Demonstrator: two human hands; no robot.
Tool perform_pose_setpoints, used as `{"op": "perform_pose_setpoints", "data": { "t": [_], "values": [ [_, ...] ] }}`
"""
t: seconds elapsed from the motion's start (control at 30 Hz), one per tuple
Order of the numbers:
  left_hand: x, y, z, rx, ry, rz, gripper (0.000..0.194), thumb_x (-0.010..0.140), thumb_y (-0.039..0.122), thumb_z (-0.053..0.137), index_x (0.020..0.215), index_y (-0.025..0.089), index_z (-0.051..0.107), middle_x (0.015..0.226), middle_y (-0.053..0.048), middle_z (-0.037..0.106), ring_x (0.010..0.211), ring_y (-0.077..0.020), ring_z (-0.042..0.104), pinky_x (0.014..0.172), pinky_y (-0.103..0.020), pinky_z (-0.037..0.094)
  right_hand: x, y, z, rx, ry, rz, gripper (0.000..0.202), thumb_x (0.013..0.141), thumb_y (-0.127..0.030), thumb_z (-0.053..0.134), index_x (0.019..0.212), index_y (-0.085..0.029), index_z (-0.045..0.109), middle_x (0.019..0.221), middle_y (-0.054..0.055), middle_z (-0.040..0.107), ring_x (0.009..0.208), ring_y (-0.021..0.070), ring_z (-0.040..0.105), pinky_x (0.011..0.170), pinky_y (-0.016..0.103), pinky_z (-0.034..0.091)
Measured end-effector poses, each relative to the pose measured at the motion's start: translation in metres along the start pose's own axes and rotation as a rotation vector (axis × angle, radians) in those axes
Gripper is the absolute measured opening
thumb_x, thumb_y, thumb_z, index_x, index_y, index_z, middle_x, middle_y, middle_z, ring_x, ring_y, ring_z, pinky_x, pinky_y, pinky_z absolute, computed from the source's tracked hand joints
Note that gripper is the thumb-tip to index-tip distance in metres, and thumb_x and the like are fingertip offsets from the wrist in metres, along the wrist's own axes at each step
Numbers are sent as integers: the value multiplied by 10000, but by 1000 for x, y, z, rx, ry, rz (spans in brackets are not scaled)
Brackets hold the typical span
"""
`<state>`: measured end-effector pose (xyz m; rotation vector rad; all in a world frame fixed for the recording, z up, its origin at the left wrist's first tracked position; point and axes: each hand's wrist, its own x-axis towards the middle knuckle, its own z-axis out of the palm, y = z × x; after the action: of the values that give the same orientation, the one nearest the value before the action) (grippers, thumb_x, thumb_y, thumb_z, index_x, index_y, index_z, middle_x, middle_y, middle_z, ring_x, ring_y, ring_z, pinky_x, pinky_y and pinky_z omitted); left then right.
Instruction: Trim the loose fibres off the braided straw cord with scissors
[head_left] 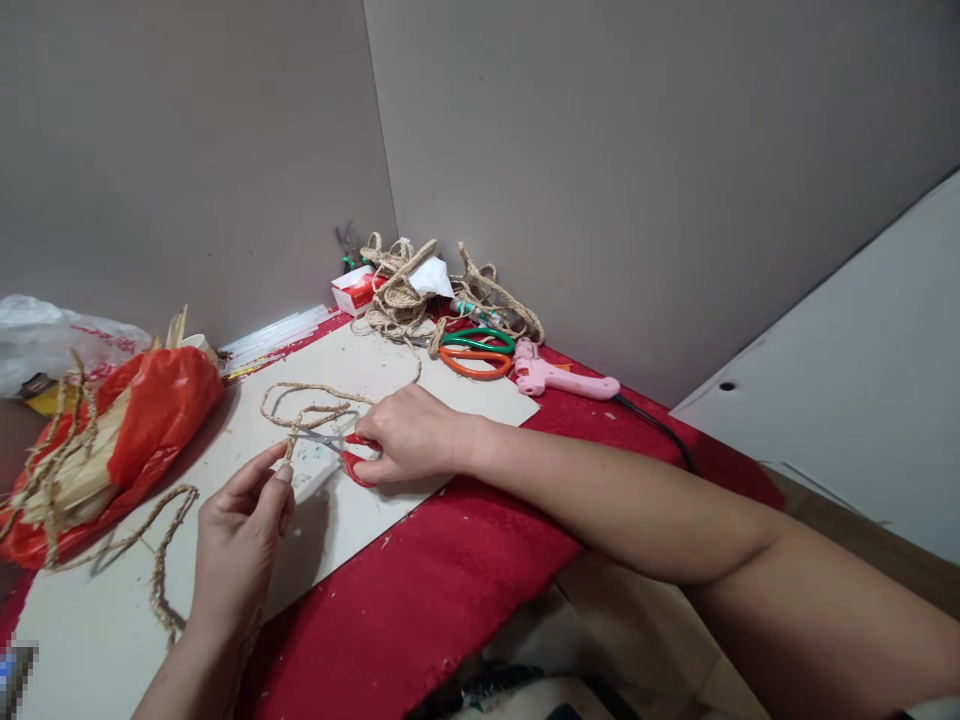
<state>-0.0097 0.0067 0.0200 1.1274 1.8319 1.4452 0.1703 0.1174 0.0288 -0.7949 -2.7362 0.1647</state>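
Observation:
My left hand [244,530] pinches a braided straw cord [306,390] between thumb and fingertips. Fingers of my right hand [409,435] are in the red handles of small scissors [350,455]. The scissor blades point left and meet the cord just above my left fingertips. From there the cord loops over the white board and runs toward the pile behind. Another length of braid lies on the board left of my left hand.
A red bag of straw [161,410] lies at the left. Near the wall corner are coiled braids [401,300], a red-and-white box [354,290], green- and orange-handled scissors [480,355] and a pink glue gun [574,382] with a black cable. The white board [90,640] rests on red cloth [390,600].

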Motion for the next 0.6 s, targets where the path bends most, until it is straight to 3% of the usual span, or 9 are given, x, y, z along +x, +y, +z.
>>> {"op": "perform_pose_setpoints", "data": {
  "t": [0.27, 0.6],
  "values": [
    [2, 0, -1, 23, -9, 37, 384, 771, 402, 682, 1110, 221, 674, 507, 61, 487, 491, -95, 378, 466, -203, 306, 2, 4, -2, 14, -6, 23, 295, 847, -360, 452, 754, -179, 666, 787, 41, 713, 632, 123, 546, 542, 286, 165],
    [3, 2, 1, -96, -5, -8, 304, 759, 391, 695, 1000, 208, 660, 504, 66, 481, 469, -85, 372, 455, -203, 292, -2, -1, 1, 61, 14, -54, 355, 790, -486, 478, 708, -179, 636, 729, 31, 697, 604, 118, 534, 529, 269, 191]
  ]
}}
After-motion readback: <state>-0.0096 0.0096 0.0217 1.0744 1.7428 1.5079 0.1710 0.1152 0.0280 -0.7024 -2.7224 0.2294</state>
